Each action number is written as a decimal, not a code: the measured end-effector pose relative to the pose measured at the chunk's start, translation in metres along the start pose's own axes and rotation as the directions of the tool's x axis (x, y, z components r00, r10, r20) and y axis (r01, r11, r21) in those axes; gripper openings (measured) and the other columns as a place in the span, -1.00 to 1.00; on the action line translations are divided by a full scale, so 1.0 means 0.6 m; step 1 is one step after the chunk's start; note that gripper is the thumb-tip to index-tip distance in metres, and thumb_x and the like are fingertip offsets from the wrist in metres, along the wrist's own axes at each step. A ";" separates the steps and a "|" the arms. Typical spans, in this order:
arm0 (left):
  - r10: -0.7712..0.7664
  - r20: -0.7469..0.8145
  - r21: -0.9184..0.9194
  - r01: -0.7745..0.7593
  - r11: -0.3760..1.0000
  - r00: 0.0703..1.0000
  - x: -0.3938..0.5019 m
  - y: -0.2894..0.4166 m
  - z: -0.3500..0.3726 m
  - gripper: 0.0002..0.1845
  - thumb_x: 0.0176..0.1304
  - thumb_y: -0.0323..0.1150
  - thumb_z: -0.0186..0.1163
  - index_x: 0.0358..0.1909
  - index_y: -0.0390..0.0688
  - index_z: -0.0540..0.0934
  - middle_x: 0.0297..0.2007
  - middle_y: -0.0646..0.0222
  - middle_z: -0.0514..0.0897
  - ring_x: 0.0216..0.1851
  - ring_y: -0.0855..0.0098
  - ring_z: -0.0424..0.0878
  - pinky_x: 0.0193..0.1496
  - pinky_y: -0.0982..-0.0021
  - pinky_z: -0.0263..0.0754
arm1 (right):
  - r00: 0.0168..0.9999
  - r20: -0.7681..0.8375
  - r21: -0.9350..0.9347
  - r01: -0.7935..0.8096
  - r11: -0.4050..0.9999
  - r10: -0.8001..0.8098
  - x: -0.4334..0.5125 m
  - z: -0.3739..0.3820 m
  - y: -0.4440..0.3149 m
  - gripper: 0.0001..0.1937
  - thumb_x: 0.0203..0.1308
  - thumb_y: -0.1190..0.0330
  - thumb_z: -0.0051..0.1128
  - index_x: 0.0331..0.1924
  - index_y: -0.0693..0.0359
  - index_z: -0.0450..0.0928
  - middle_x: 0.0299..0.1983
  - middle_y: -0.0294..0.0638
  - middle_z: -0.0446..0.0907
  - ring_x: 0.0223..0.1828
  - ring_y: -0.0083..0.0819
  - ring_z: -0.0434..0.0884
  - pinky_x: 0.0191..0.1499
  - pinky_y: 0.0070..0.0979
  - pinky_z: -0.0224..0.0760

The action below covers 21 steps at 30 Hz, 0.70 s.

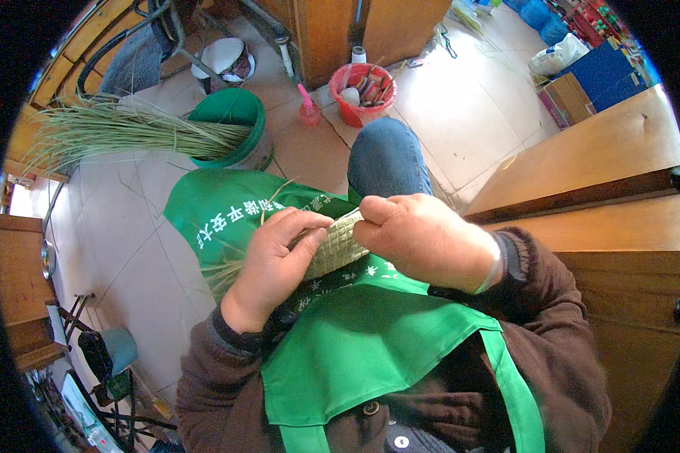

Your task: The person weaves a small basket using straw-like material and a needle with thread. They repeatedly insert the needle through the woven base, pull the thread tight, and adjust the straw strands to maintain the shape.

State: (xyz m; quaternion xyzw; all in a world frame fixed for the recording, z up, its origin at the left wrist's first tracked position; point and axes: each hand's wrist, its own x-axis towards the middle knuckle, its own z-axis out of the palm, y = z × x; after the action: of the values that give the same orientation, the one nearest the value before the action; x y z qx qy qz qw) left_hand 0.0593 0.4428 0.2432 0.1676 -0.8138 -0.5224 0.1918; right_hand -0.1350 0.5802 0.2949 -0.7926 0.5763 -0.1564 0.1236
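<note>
A piece of woven straw work (337,249) lies across my lap, its tight grid of pale green strands showing between my hands. My left hand (280,255) grips its left part, with thumb and forefinger pinched near the upper edge. Loose strand ends (226,269) stick out to the left of that hand. At the right end of the weave my right hand (413,235) is closed, fingers curled at the edge; what lies inside the fingers is hidden. Beneath the work spreads a green apron (368,334) that bears white writing.
A green bucket (229,105) lies tilted on the tiled floor with a bundle of long grass stalks (141,133) in it. Beyond my knee stand a red basket (362,116) of small items and a pink squeeze bottle (307,107). Wooden furniture (589,164) rises close on my right.
</note>
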 end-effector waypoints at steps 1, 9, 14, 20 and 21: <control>-0.004 -0.011 0.010 0.005 1.000 1.000 0.001 0.000 0.001 -0.86 0.27 -0.50 0.22 -0.15 -0.22 0.66 -0.29 0.28 0.64 -0.24 0.36 0.61 -0.15 0.43 0.47 | 0.996 -0.035 0.062 -0.077 0.995 0.080 0.001 0.006 0.001 -0.95 0.15 0.44 0.11 -0.36 0.20 0.49 -0.38 -0.08 0.47 -0.36 -0.03 0.62 -0.34 -0.20 0.50; -0.114 -0.042 -0.118 0.109 0.987 0.993 -0.003 -0.005 0.015 -0.87 0.30 -0.50 0.18 -0.16 -0.24 0.65 -0.28 0.31 0.65 -0.24 0.46 0.60 -0.15 0.45 0.47 | 0.855 -0.494 0.435 0.088 0.896 0.155 -0.015 0.072 0.004 -0.94 0.28 0.51 0.20 -0.25 0.31 0.54 -0.40 -0.18 0.59 -0.39 -0.37 0.65 -0.34 -0.43 0.53; -0.141 -0.042 -0.158 0.133 0.978 0.989 -0.003 -0.008 0.020 -0.88 0.31 -0.49 0.17 -0.18 -0.26 0.64 -0.31 0.32 0.65 -0.26 0.50 0.60 -0.16 0.48 0.47 | 0.872 -0.460 0.474 0.080 0.877 0.170 0.000 0.100 0.003 -0.97 0.36 0.52 0.08 -0.19 0.30 0.50 -0.41 -0.19 0.59 -0.45 -0.40 0.65 -0.37 -0.51 0.51; -0.148 -0.038 -0.183 0.139 0.973 0.988 -0.002 -0.012 0.020 -0.89 0.31 -0.49 0.18 -0.19 -0.26 0.64 -0.32 0.33 0.65 -0.28 0.51 0.58 -0.17 0.48 0.46 | 0.896 -0.403 0.505 0.048 0.862 0.186 -0.002 0.105 0.009 -0.98 0.38 0.54 0.06 -0.19 0.30 0.50 -0.38 -0.18 0.59 -0.46 -0.41 0.65 -0.38 -0.52 0.51; -0.148 -0.031 -0.176 0.140 0.974 0.989 -0.002 -0.013 0.020 -0.89 0.31 -0.49 0.18 -0.19 -0.26 0.64 -0.32 0.33 0.65 -0.28 0.51 0.58 -0.17 0.48 0.46 | 0.888 -0.420 0.506 0.058 0.861 0.187 -0.003 0.105 0.008 -0.98 0.37 0.54 0.06 -0.19 0.30 0.50 -0.37 -0.18 0.59 -0.46 -0.42 0.65 -0.38 -0.52 0.51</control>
State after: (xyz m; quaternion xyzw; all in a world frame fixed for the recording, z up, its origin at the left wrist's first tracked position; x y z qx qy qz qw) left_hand 0.0550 0.4496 0.2311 0.2202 -0.7466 -0.5999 0.1851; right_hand -0.1152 0.5814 0.2346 -0.6529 0.5546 -0.4783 0.1935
